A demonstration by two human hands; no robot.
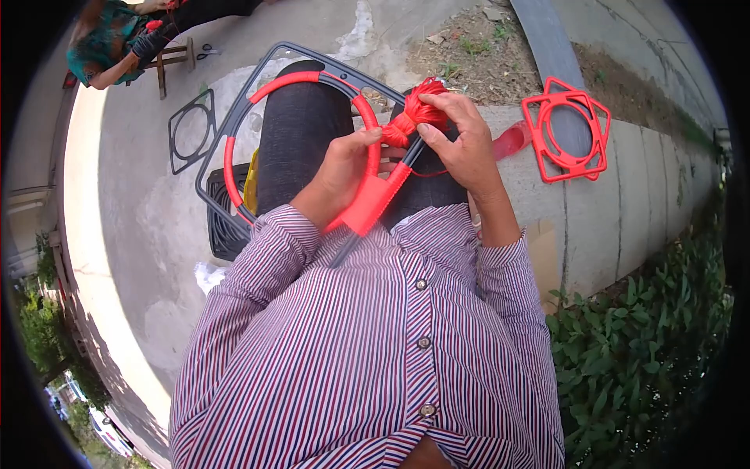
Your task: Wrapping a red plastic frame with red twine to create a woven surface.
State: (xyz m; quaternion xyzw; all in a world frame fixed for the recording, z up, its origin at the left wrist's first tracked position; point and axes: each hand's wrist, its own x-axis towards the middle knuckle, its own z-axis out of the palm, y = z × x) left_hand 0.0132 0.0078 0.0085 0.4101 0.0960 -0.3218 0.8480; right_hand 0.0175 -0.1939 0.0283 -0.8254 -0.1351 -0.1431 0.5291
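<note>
A dark grey rectangular frame (231,117) with a round inner ring rests across my lap, tilted. Red cord covers several stretches of the ring, and a flat red woven patch (367,205) joins the ring to the near side bar. My left hand (344,166) is closed around the ring, its thumb on top and its other fingers partly hidden behind. A tied bundle of red cord (422,109) is pinched in my right hand (462,144), just above the far right part of the frame. The left thumb tip lies close to the bundle.
Red-wrapped frames (569,168) lie stacked on the paving at right, beside a red translucent roll (512,139). Left of my legs are a bare grey frame (173,148) and several black frames (226,234). Another person (105,47) sits at far left near scissors (207,51). Shrubs (625,336) border the right.
</note>
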